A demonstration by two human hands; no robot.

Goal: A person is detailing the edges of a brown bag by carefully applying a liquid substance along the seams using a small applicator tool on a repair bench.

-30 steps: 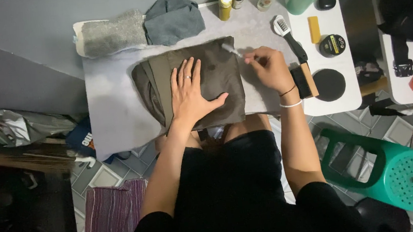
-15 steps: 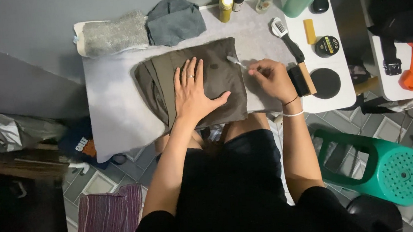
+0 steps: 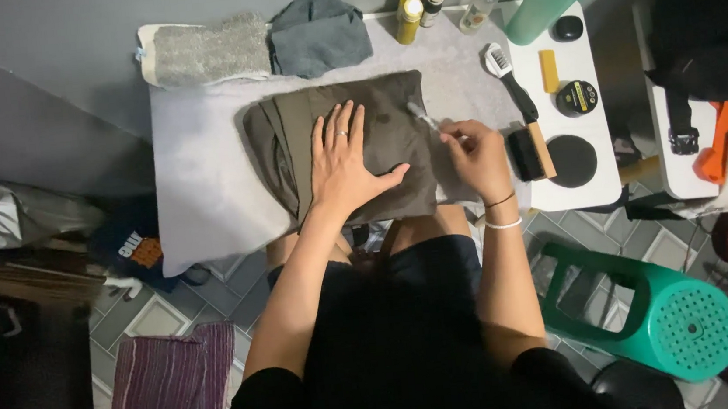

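While flat, left hand (image 3: 345, 164) on olive cloth (image 3: 392, 127)

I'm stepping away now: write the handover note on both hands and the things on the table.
Left hand: flat, fingers spread, pressing on the folded olive cloth.
Right hand: pinches a thin tool, tip at the cloth's right edge.
The cloth lies mid-table on the grey cover.
Brushes, a tin and bottles sit untouched to the right.
What is done or left cannot be told.

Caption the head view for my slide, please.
Left hand flat on folded olive cloth; right hand holds a thin tool.
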